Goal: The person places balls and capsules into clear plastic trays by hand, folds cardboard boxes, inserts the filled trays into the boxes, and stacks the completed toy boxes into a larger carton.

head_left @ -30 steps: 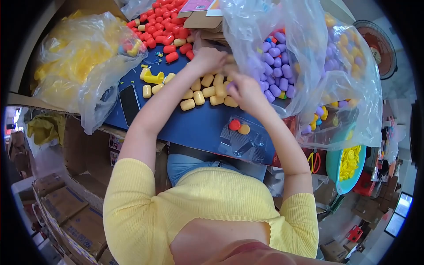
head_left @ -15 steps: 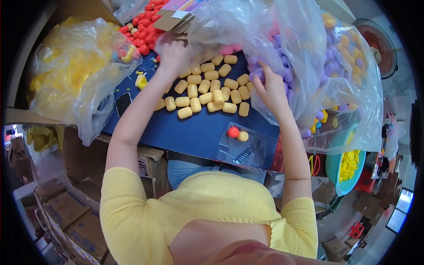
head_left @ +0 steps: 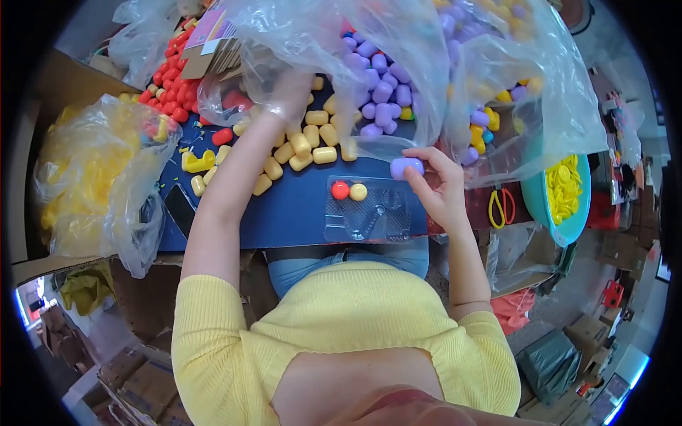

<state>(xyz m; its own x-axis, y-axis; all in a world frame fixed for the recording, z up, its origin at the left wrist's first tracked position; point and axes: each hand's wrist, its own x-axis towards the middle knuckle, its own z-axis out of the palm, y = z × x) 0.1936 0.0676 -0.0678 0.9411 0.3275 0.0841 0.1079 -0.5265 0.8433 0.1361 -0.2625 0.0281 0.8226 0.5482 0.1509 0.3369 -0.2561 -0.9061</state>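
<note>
Tabletop (head_left: 284, 220): right hand (head_left: 442, 186) pinches purple capsule (head_left: 403, 167), left (head_left: 289, 96) seemingly under plastic (head_left: 302, 32).

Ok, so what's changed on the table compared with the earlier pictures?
The right hand has come back from the pile of purple pieces toward the person, now pinching one purple piece beside the clear tray. The left hand now shows through clear plastic; its grip is unclear. The tray still holds one red piece and one cream piece.
</note>
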